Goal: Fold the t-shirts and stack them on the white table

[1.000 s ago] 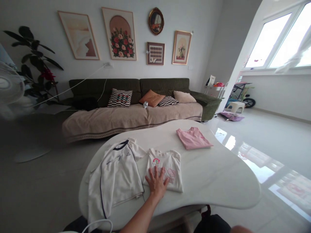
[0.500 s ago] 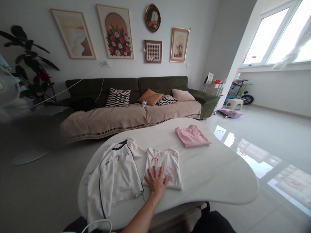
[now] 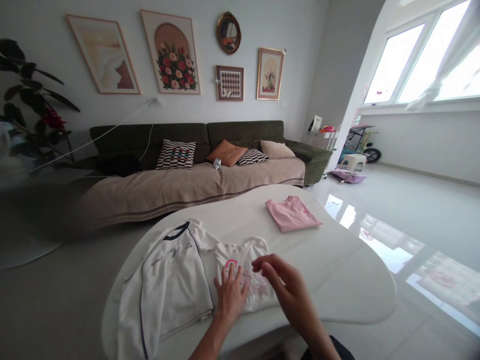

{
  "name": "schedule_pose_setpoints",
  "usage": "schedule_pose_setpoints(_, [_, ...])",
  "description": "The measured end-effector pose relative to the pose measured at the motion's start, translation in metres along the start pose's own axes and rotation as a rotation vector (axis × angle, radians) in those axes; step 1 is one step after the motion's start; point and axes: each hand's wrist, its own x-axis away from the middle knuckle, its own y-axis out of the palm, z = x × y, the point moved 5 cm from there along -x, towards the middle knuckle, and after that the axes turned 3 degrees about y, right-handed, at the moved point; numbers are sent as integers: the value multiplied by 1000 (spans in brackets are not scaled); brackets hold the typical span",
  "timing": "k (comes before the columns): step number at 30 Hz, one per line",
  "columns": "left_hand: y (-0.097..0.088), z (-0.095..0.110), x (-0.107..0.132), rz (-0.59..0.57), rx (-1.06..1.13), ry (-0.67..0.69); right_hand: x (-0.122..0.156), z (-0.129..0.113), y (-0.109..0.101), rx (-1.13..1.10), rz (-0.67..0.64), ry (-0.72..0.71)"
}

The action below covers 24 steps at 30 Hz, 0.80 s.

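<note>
My left hand [image 3: 230, 292] lies flat with spread fingers on a folded white T-shirt [image 3: 255, 249], over its small rainbow print and pink pattern. Above that shirt's right side hovers my right hand [image 3: 288, 285], its fingers loosely bent, the thumb a little apart and nothing visible between them. To the left, a white long-sleeved top [image 3: 176, 280] with dark navy collar and piping is laid out unfolded, one sleeve reaching toward the table's near edge. Farther back on the right sits a folded pink T-shirt [image 3: 293, 214], touched by neither hand.
All the clothes rest on a white, rounded table [image 3: 345, 280]. Behind it stands a dark green sofa [image 3: 243, 131] with cushions and a beige cover [image 3: 187, 187]. A blurred fan [image 3: 15, 190] is at the left edge. Glossy floor [image 3: 423, 220] stretches to the right.
My right hand has come into view over the white T-shirt's right side. My left hand stays on the shirt. The view has shifted slightly, and the shirt's right part looks less flat.
</note>
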Motion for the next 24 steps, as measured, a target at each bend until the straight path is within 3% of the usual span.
schedule_pose_setpoints(2, [6, -6, -12, -4, 1, 25, -16, 67, 31, 272, -114, 143])
schedule_pose_setpoints(5, [22, -13, -27, -83, 43, 56, -14, 164, 62, 637, -297, 330])
schedule_pose_setpoints(8, [32, -15, -35, -155, 96, 88, -3, 214, 71, 742, -383, 366])
schedule_pose_setpoints(14, [29, -17, -36, -132, 107, 14, -13, 236, 56, 792, -385, 444])
schedule_pose_setpoints(18, [28, -48, -26, 53, 29, -200, -24, 250, 56, 848, -362, 480])
schedule_pose_setpoints(21, [34, -65, -17, 184, 123, -166, -34, 253, 60, 852, -325, 486])
schedule_pose_setpoints(24, [36, -71, -15, 236, 290, -174, -48, 248, 61, 847, -262, 480])
